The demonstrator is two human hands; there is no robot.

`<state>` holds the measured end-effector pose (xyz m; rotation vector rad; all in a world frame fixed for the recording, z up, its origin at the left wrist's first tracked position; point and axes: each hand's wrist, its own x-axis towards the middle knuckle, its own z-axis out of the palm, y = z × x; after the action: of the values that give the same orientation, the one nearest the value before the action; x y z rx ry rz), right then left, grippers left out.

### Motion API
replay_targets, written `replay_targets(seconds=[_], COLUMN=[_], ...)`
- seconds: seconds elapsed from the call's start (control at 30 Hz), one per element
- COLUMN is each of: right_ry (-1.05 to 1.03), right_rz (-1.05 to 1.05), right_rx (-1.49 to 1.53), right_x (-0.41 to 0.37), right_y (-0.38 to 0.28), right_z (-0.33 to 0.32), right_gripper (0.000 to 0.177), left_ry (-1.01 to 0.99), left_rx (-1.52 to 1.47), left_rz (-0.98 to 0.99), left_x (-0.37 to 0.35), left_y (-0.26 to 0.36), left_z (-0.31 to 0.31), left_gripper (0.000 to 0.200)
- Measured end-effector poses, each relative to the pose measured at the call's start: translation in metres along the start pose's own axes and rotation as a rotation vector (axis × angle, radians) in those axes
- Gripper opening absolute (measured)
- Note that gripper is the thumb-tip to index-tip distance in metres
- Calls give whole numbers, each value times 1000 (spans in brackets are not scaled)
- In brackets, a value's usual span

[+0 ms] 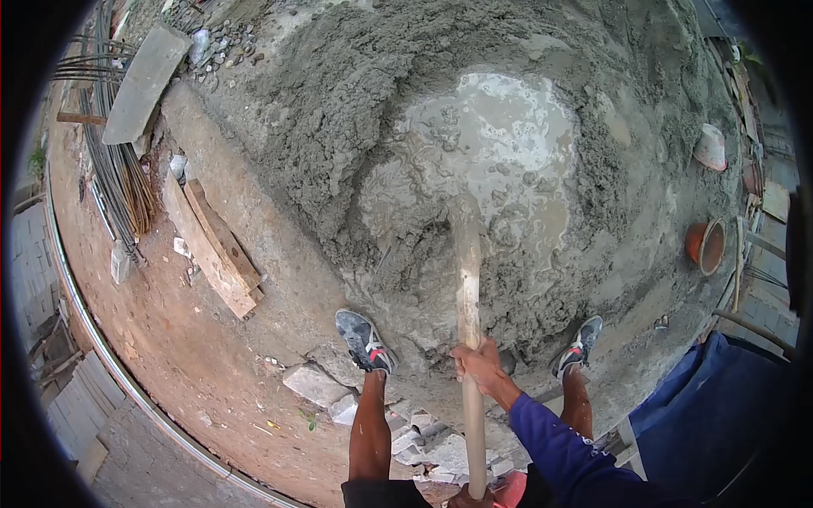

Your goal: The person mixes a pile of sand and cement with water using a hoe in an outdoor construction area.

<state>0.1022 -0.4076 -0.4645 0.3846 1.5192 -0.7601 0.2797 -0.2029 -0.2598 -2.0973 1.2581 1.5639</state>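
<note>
A broad mound of wet grey mortar [339,110] spreads on the ground ahead of the hands, clotted and crumbly at its rim, smeared smooth nearer the middle. To the right of the hands and closer to the body, a blue sheet [703,415] hangs in creases. Cupped in the mound, straight ahead of the right hand, lies a shallow pool of milky water [521,140], glossy and streaked. Thin metal rods [114,169], some rusty, lie bundled far off to the left. The wooden handle [468,296], round and pale, is smeared with grey towards its far end; its long axis runs from the body straight out between the feet, the far end tipping slightly left and sinking into the mortar, which hides whatever it carries. Left of the hands are a flat grey slab [146,83], well ahead, and two rough boards [212,245], nearer. Dark shoes [364,340] stand on either side of the right hand, and a round-mouthed reddish pot [706,245] sits out to its right. The right hand [480,364] is clamped around the handle; the left hand [461,500] barely shows by the near end, its grip impossible to tell.
</note>
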Motion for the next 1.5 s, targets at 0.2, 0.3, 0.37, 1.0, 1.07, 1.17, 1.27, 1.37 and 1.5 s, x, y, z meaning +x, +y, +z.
replay_targets(seconds=[0.2, 0.3, 0.37, 1.0, 1.07, 1.17, 1.27, 1.37, 1.5], right_ry=[131, 251, 410, 435, 385, 297, 158, 136, 306], right_rz=[-519, -904, -957, -605, -535, -652, -904, -1125, -1050], right_rx=[25, -19, -184, -543, -422, -188, -100, -97, -267], right_x=[-9, 40, 90, 141, 106, 60, 23, 37, 98], right_y=[-176, -291, -351, -105, -107, -165, -283, -377, -437], right_z=[32, 70, 87, 31, 8, -16, -33, -56, -80], right_gripper=[22, 19, 23, 46, 49, 45, 41, 45, 45], left_ry=[43, 53, -1, -208, -135, -163, -109, -130, -312], left_rx=[48, -57, -56, -143, -96, -158, -116, -247, -233], left_rz=[393, 624, 570, 43, 134, 232, 517, 732, 631], left_x=[162, 299, 365, 206, 194, 218, 279, 322, 352], left_y=[34, 134, 191, 23, 5, 38, 164, 298, 399], left_z=[-7, -45, -72, 7, 14, 28, 34, 51, 74], left_gripper=[20, 21, 26, 36, 28, 25, 25, 36, 37])
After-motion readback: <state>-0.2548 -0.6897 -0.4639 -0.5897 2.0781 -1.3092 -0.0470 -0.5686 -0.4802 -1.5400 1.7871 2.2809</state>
